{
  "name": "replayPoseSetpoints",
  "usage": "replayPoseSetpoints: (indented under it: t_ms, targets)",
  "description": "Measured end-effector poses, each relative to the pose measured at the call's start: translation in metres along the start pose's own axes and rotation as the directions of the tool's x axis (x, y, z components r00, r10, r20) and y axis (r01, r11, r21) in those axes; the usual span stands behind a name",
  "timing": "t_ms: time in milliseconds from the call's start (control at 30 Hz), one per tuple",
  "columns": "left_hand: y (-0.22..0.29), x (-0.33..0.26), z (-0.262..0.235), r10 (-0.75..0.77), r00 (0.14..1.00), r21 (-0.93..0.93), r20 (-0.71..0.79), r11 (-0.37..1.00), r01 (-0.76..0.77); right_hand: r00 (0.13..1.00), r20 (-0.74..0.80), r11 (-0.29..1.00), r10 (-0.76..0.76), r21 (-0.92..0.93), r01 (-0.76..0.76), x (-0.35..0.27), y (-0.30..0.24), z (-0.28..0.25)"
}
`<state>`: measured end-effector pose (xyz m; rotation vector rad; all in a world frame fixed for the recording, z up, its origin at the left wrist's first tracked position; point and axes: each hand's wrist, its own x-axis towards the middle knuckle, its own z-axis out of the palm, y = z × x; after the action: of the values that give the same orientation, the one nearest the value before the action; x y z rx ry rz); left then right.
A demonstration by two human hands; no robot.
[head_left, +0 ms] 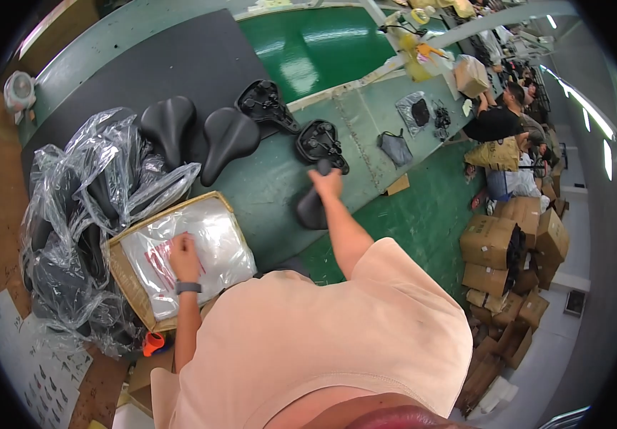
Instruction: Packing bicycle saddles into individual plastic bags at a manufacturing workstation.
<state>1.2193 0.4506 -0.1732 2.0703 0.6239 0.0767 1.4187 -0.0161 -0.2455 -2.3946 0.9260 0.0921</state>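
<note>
My right hand (328, 184) is closed around the narrow nose of a black bicycle saddle (312, 211), at the near edge of the green worktable. Just beyond it lies an upturned saddle (318, 141) with its underside showing. My left hand (184, 256), wearing a dark wristband, is over a cardboard box (124, 275) of flat clear plastic bags (224, 239) with red print. Its fingers are bent together on the top bag. Farther back are two saddles, top side up (231, 134) (169, 123), and another upturned one (260, 104).
Saddles in clear plastic wrap (87, 186) are heaped at the left. An orange tape dispenser (153, 344) is beside the box. A grey pouch (395, 148) and a bagged dark part (416, 112) lie on the right of the table. Cartons (491, 242) and a co-worker (498, 118) are farther right.
</note>
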Motion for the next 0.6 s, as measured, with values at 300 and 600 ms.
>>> replayPoseSetpoints:
  t_ms: [300,600]
  targets:
    - [-0.035,-0.036,0.079,0.092,0.920,0.403,0.381,0.879,-0.255,0.742,0.101,0.748,-0.663,0.147,0.648,-0.238,-0.038,-0.072]
    - [-0.016,-0.079,0.075,0.097,0.930,0.458,0.354,0.849,-0.263,0.913,0.358,0.948,-0.196,-0.170,0.270,-0.299,0.168,-0.100]
